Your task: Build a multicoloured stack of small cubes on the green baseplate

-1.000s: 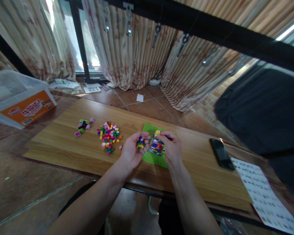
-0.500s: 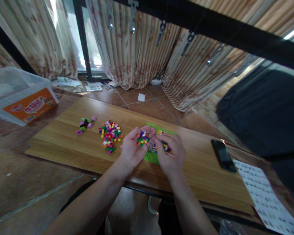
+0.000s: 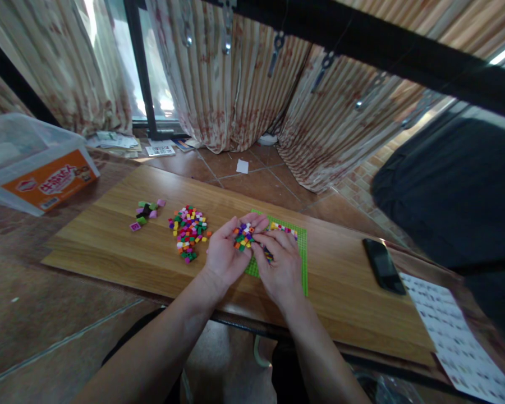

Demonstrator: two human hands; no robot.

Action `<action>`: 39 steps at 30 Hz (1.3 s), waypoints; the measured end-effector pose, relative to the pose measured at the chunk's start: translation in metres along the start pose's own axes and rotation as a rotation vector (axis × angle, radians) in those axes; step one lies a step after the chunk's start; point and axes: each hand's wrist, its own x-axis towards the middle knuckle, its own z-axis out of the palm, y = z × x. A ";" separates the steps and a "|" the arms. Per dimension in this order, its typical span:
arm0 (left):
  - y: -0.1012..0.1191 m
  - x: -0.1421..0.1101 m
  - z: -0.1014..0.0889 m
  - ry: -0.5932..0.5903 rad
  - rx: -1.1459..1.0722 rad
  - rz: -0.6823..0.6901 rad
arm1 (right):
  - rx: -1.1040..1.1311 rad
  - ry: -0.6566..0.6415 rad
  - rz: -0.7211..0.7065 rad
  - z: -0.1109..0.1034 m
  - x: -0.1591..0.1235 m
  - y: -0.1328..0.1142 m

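Note:
My left hand (image 3: 222,257) is turned palm up and cupped, holding a small heap of colourful toy bricks (image 3: 242,237). Beside it, my right hand (image 3: 281,270) reaches in from the right, thumb and fingers pinched together at the edge of that heap. Whatever lies between its fingertips is hidden. Under the right hand stands a multicoloured brick build (image 3: 287,228) on a green studded baseplate (image 3: 304,264). Most of the build is covered by the hand; its far edge shows white, red and yellow bricks.
Left of my hands lies a pile of loose bricks (image 3: 189,227), with a smaller cluster of larger pieces (image 3: 145,212) beyond it. A phone (image 3: 382,266) and a printed sheet (image 3: 454,331) are at the right. A clear plastic bin (image 3: 37,163) stands at the far left.
My right hand has moved left from the build to the bricks in my left palm. My left hand has opened out flatter, and the camera view has shifted slightly.

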 end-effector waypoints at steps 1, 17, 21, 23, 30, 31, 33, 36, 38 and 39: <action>0.000 0.000 0.000 0.005 0.002 -0.006 | 0.007 -0.005 0.003 0.000 0.000 -0.001; -0.003 -0.001 0.001 -0.021 0.030 -0.018 | 0.126 -0.085 0.072 -0.002 0.001 -0.010; -0.004 0.001 -0.001 -0.043 0.035 -0.024 | 0.159 -0.072 0.096 -0.001 0.001 -0.011; -0.004 0.001 -0.002 -0.048 0.042 -0.021 | 0.155 -0.067 0.105 -0.001 0.002 -0.012; -0.006 0.001 -0.001 -0.048 0.072 -0.031 | 0.124 -0.060 0.132 0.000 0.002 -0.014; -0.006 0.000 -0.001 -0.047 0.072 -0.034 | 0.124 -0.054 0.140 0.001 0.002 -0.015; -0.007 0.000 -0.002 -0.046 0.070 -0.037 | 0.123 -0.046 0.149 0.001 0.002 -0.015; -0.008 0.000 -0.002 -0.047 0.058 -0.037 | 0.118 -0.035 0.143 0.002 0.000 -0.015; -0.008 0.000 -0.002 -0.041 0.046 -0.039 | 0.119 -0.022 0.136 0.003 -0.001 -0.015; -0.008 0.001 -0.001 -0.033 0.039 -0.039 | 0.123 -0.012 0.133 0.004 -0.001 -0.014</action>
